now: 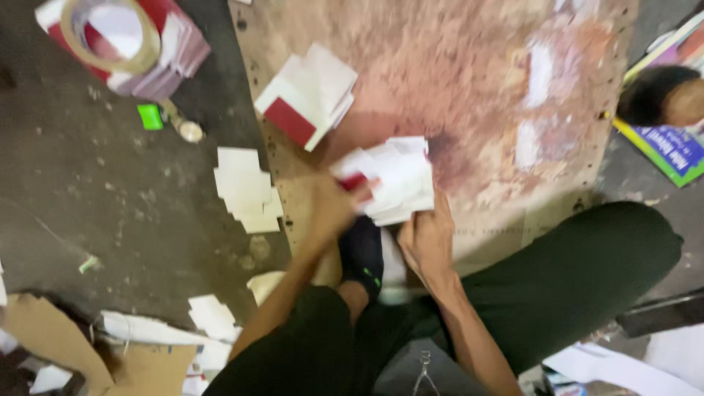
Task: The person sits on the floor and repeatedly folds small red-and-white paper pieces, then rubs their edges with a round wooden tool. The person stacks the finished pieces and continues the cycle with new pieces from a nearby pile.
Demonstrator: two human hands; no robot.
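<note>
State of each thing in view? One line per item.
Left hand: gripping the paper bundle.
Right hand: gripping the paper bundle.
Paper bundle: held, fanned, blurred.
Red-and-white stack: lying on the board, loose.
White stack: on the floor, untidy.
Tape roll: lying flat on a red-and-white pile.

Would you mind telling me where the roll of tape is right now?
The roll of tape sits at the top left of the head view, resting on a stack of red-and-white cards, above the small green piece on the floor.

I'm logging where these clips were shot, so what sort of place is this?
Probably an informal floor-level workshop for paper or packaging work: a worn wooden board on a grimy floor, stacks of cut white cards, and a tape roll.
</note>
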